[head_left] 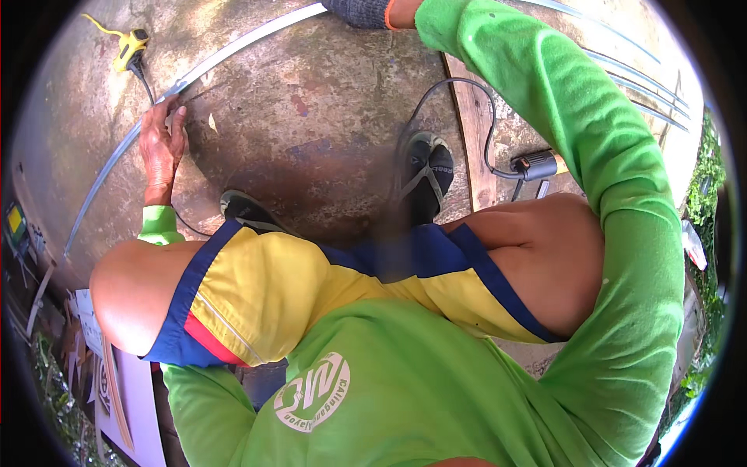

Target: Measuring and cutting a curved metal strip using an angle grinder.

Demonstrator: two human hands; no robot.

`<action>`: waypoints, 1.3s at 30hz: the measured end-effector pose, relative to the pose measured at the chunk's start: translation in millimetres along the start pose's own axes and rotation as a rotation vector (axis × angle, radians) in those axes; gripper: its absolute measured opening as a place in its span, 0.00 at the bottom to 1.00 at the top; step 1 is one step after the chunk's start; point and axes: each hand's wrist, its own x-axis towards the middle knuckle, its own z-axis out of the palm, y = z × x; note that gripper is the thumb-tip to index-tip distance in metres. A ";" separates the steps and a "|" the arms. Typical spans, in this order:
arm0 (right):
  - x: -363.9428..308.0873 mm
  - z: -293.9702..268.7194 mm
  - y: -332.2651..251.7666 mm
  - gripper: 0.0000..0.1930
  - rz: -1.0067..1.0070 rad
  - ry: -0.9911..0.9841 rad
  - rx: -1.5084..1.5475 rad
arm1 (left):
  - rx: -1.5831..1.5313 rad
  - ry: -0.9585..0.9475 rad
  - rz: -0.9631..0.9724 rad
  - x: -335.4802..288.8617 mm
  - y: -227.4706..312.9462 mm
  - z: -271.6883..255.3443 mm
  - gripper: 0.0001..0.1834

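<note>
Head — left fingers (159, 116), touching metal strip (233, 48)

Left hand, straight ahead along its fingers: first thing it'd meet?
The long silvery strip: the left hand is already right at it, apparently touching, though depth is hard to judge. Beyond it, the line runs over stained floor, with the yellow tool off to the left.

Round white lettered emblem (313, 391) — green shirt (420, 366), small pale lettering (443, 169) — dark sandal (421, 145)
</note>
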 end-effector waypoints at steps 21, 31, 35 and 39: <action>-446.1 -193.3 -58.1 0.12 1.696 0.478 0.784 | 0.185 -0.428 0.406 123.1 27.7 32.2 0.21; -543.4 -28.1 -209.9 0.34 2.475 0.256 0.883 | 0.252 -0.803 0.534 184.5 60.3 36.2 0.14; -526.3 -29.2 -196.0 0.43 2.424 -0.008 0.862 | 0.308 -0.674 0.622 182.4 51.0 45.6 0.13; -522.7 -19.1 -217.1 0.31 2.563 0.339 0.965 | 0.341 -0.622 0.604 165.5 54.0 44.1 0.11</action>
